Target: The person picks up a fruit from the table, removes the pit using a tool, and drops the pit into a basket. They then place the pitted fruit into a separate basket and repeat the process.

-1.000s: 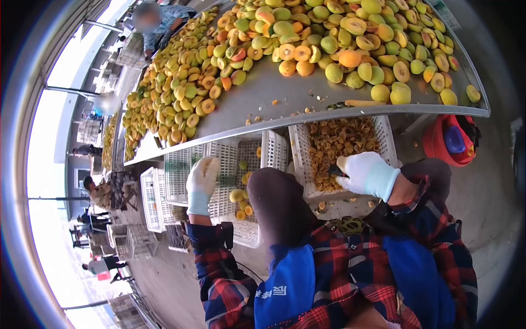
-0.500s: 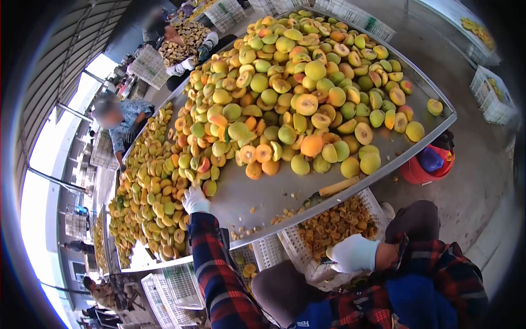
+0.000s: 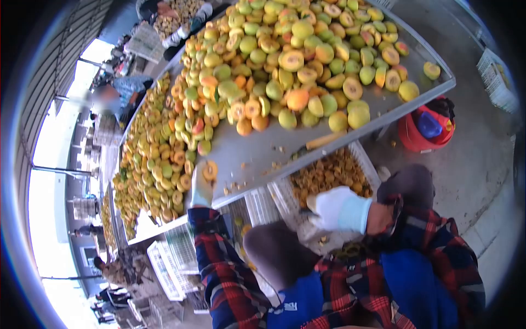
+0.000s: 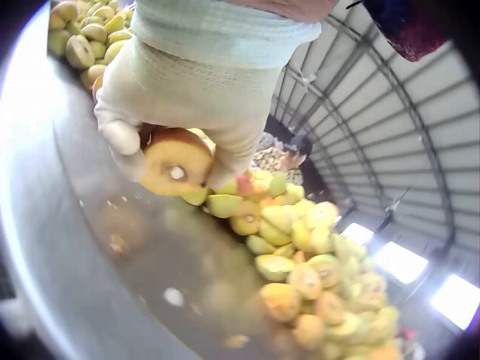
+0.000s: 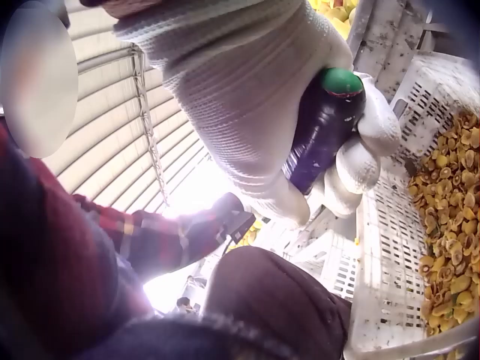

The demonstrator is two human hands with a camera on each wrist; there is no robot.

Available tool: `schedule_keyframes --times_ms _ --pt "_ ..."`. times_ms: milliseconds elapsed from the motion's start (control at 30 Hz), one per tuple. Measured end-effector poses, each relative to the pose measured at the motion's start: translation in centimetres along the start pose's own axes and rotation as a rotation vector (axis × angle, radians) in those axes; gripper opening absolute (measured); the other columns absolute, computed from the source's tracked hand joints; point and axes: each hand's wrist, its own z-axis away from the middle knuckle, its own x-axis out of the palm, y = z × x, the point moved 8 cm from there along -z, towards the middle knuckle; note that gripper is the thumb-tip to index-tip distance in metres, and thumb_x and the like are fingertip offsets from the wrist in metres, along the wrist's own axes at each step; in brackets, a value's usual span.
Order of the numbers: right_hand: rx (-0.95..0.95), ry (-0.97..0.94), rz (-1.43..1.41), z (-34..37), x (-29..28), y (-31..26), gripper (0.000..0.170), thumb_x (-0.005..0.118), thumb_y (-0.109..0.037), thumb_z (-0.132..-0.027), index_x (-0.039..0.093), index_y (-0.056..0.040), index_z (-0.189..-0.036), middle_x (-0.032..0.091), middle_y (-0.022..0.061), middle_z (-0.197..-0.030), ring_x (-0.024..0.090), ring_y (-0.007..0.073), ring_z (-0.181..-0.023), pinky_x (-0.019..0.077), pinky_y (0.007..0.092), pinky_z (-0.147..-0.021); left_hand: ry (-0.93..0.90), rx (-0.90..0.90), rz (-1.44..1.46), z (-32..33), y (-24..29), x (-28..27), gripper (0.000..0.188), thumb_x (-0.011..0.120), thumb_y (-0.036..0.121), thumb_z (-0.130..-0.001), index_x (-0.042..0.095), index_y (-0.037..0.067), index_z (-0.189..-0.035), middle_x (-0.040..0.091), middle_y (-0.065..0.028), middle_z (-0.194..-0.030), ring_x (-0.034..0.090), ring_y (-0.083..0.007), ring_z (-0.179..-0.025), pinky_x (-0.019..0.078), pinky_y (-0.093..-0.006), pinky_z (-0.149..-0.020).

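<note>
My gloved left hand [image 3: 200, 189] holds a halved peach [image 3: 209, 171] over the near edge of the metal table [image 3: 241, 148]. In the left wrist view, the fingers and thumb pinch the peach half [image 4: 178, 161] by its sides, its cut face and pale pit area showing. My gloved right hand [image 3: 331, 209] is low in front of the table, close to a white crate [image 3: 368, 164] of brown scooped-out pieces. Its fingers curl round a dark handle [image 5: 326, 127] with a green end; the tool's far end is hidden.
A big heap of whole and halved peaches [image 3: 257, 60] covers much of the table. A wooden-handled tool [image 3: 327, 140] lies by the near edge. On the floor stand a red bucket [image 3: 422, 140] at the right and white crates [image 3: 164, 268] at the left. Another person [image 3: 129, 96] works across the table.
My left hand rose from beside the crates to the heap, then drew back to the near edge with a peach half. My right hand keeps its hold on the handle near the crate.
</note>
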Motion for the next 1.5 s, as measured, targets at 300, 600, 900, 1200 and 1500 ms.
schedule_keyframes --times_ms 300,600,900,1200,1500 --pt "-0.238 0.553 -0.332 0.4 -4.5 -2.5 0.032 0.062 -0.032 -0.089 0.049 -0.003 -0.092 0.059 0.0195 -0.075 0.06 0.0422 -0.071 0.0476 0.048 -0.06 -0.214 -0.021 0.543 16.9 8.6 15.2 0.071 0.043 0.069 -0.09 0.056 0.005 -0.117 0.065 -0.0124 -0.094 0.054 -0.0166 -0.063 0.0368 -0.0237 -0.049" --pt "-0.201 0.563 -0.385 -0.1 -3.8 -2.3 0.032 0.062 -0.03 -0.09 0.049 -0.0031 -0.101 0.06 0.02 -0.078 0.06 0.0428 -0.073 0.0482 0.0481 -0.062 -0.05 0.162 0.567 20.5 7.9 18.9 0.072 0.037 0.064 -0.095 0.055 -0.003 -0.117 0.063 -0.0166 -0.104 0.06 -0.0258 -0.096 0.0481 -0.037 -0.091" --pt "-0.229 0.276 -0.367 -1.8 -2.5 -1.9 0.03 0.057 -0.029 -0.092 0.053 0.0007 -0.096 0.061 0.0195 -0.066 0.064 0.037 -0.061 0.0508 0.0437 -0.055 0.087 0.135 0.293 19.5 6.0 17.6 0.064 0.039 0.058 -0.098 0.059 -0.002 -0.106 0.063 -0.0106 -0.096 0.062 -0.0201 -0.084 0.0514 -0.0311 -0.079" --pt "-0.08 -0.369 -1.016 -1.5 1.4 -2.0 0.045 0.049 -0.041 -0.098 0.062 0.002 -0.095 0.065 0.009 -0.065 0.058 0.0151 -0.05 0.0483 0.0334 -0.051 0.192 0.2 0.297 19.7 7.0 18.0 0.053 0.04 0.049 -0.101 0.063 0.002 -0.091 0.06 -0.0021 -0.078 0.05 -0.0102 -0.064 0.0391 -0.022 -0.055" --pt "-0.166 -0.544 -1.284 0.6 0.0 -3.1 0.037 0.047 -0.033 -0.1 0.059 0.0008 -0.095 0.051 0.0012 -0.054 0.048 0.0107 -0.04 0.0389 0.0262 -0.036 -0.209 0.388 0.246 20.2 9.2 20.2 0.064 0.04 0.056 -0.099 0.062 -0.003 -0.088 0.064 -0.0103 -0.069 0.056 -0.0141 -0.054 0.0434 -0.0235 -0.053"
